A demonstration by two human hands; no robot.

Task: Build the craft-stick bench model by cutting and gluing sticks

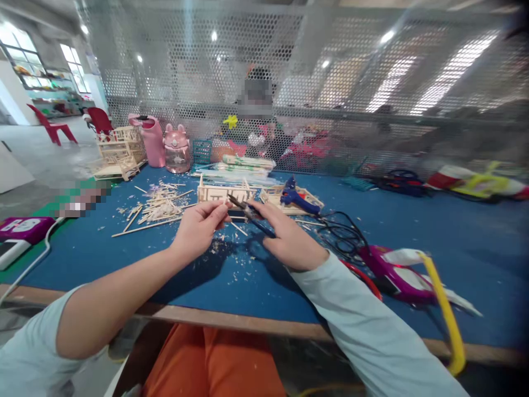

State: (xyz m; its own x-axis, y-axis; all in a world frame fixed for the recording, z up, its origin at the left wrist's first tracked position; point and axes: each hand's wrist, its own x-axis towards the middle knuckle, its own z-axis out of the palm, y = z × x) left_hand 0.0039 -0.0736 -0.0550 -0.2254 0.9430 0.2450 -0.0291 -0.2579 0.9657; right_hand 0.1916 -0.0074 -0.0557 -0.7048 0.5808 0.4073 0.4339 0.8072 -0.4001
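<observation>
My right hand [285,234] is closed round the handles of a pair of dark pliers or cutters [238,203], whose jaws point left toward my other hand. My left hand [205,223] pinches a small pale piece, probably a wooden stick, close to those jaws; the fingers mostly hide it. Just behind both hands stands a small frame built of wooden sticks [206,192]. To its right, a blue glue gun [300,199] rests on a second stick-built piece [270,199]. A heap of loose wooden sticks [161,207] lies left of my left hand.
Wood scraps litter the blue tabletop [198,295]. At the back stand a stick-built model [119,151], a pink bottle [152,140] and a pink jar [177,149] before a perforated metal screen [198,71]. Black cable [343,234] and a purple device [397,275] lie right.
</observation>
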